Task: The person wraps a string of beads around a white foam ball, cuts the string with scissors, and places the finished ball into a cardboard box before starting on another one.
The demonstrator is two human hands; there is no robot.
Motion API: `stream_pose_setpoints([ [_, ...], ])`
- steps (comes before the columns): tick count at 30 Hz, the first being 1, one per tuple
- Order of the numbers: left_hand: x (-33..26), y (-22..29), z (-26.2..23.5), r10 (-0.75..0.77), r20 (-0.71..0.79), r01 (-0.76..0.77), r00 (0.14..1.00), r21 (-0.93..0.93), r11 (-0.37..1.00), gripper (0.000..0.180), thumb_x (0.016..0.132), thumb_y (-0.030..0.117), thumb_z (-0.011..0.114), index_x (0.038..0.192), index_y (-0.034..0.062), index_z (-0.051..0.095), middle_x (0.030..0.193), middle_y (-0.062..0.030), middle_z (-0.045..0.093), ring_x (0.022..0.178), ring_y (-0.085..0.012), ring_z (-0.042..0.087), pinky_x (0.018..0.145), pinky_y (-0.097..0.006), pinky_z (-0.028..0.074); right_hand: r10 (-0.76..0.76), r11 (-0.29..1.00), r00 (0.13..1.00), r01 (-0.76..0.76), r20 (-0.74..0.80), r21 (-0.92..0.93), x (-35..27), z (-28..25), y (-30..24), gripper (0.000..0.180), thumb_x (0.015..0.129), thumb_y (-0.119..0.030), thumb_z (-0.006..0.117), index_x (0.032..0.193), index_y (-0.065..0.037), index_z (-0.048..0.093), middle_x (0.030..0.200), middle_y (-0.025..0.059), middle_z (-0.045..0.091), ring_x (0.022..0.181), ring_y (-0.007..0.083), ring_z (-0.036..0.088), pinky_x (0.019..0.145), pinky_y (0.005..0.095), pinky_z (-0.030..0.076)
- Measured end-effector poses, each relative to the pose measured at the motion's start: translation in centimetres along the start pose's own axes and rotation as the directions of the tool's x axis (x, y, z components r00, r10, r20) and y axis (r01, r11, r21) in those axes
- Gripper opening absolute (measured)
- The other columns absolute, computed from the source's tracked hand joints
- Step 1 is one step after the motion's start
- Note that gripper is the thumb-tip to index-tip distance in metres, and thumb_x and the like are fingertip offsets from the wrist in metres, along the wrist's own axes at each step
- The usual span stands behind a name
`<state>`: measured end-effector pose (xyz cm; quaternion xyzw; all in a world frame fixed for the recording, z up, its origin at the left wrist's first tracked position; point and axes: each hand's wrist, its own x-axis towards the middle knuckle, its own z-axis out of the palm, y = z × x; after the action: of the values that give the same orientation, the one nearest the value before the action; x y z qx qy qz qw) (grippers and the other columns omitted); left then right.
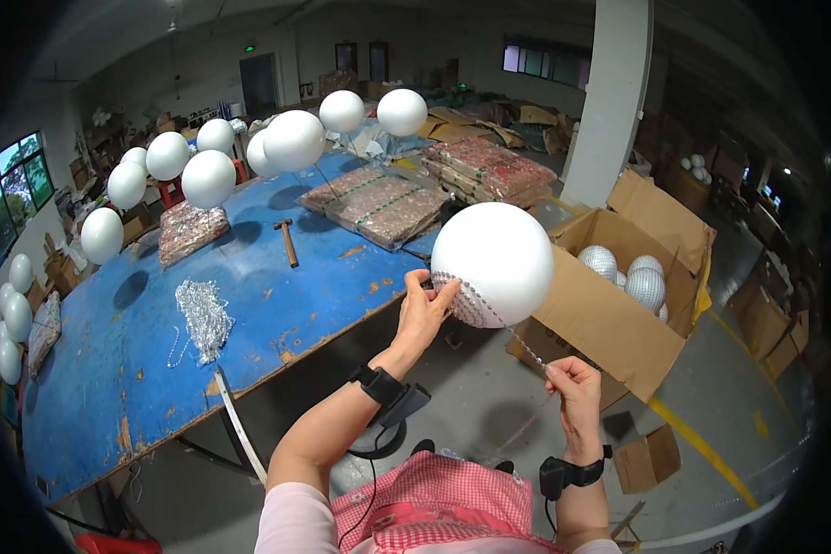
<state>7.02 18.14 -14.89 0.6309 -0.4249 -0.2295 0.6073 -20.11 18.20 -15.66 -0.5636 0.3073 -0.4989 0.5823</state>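
Observation:
A large smooth white ball [492,258] is in front of me, beyond the table's near edge. Rows of small silvery beads wrap its lower left part. My left hand [423,312] grips the ball at that side, thumb and fingers pressed onto the beaded rows. From there a bead strand [519,343] crosses the ball's lower front and runs taut down to the right. My right hand [574,380] pinches this strand, apart from the ball. Below that hand the strand's tail hangs blurred. What supports the ball underneath is hidden.
The worn blue table [277,319] holds a silvery bead-strand heap [203,319], a hammer [287,243] and wrapped bundles [374,205] with white balls on sticks. A cardboard box [609,323] with silvery covered balls [646,284] stands at right, near a pillar [609,111].

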Motion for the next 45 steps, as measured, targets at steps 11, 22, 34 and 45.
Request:
stream_pose_setpoints([
  [11, 0.9, -2.1, 0.1, 0.025, 0.115, -0.013, 0.993, -0.099, 0.995, 0.054, 0.091, 0.043, 0.054, 0.115, -0.0041, 0.042, 0.097, -0.0188, 0.059, 0.088, -0.0248, 0.058, 0.078, -0.034, 0.046, 0.049, 0.999, 0.999, -0.049, -0.016, 0.005, 0.9, -0.7, 2.4, 0.004, 0.083, -0.004, 0.063, 0.083, 0.0, 0.064, 0.07, 0.0023, 0.06, 0.061, 0.008, 0.055, 0.057, 0.0213, 0.045],
  [22, 0.3, -1.0, 0.3, 0.042, 0.089, -0.06, 0.995, 0.211, 0.976, 0.063, 0.086, 0.036, 0.063, 0.125, -0.0085, 0.041, 0.101, -0.0168, 0.06, 0.09, -0.0205, 0.058, 0.078, -0.031, 0.046, 0.06, 0.998, 0.997, -0.06, 0.05, -0.007, -0.4, -0.4, 1.4, 0.004, 0.082, -0.004, 0.064, 0.081, 0.0, 0.063, 0.07, 0.0026, 0.06, 0.061, 0.0081, 0.056, 0.058, 0.0207, 0.045],
  [34, -0.5, -1.2, 0.4, 0.122, 0.172, -0.145, 0.978, 0.128, 0.981, 0.079, 0.084, 0.041, 0.064, 0.136, -0.0022, 0.023, 0.112, -0.0257, 0.057, 0.097, -0.0327, 0.059, 0.084, -0.036, 0.046, 0.103, 0.995, 0.995, -0.103, 0.002, 0.013, 0.6, -1.4, 4.3, 0.006, 0.084, -0.005, 0.063, 0.085, 0.001, 0.064, 0.072, 0.0034, 0.062, 0.063, 0.009, 0.057, 0.059, 0.0217, 0.046],
  [45, -0.2, -0.8, 0.2, -0.066, 0.135, 0.077, 0.989, -0.082, 0.994, 0.085, 0.082, 0.044, 0.066, 0.135, -0.0048, 0.02, 0.103, -0.0235, 0.059, 0.093, -0.0316, 0.059, 0.08, -0.034, 0.047, 0.116, 0.993, 0.993, -0.117, -0.022, -0.023, 0.3, -1.8, 4.2, 0.005, 0.082, -0.003, 0.064, 0.083, 0.001, 0.063, 0.07, 0.0042, 0.061, 0.063, 0.01, 0.058, 0.06, 0.0226, 0.048],
])
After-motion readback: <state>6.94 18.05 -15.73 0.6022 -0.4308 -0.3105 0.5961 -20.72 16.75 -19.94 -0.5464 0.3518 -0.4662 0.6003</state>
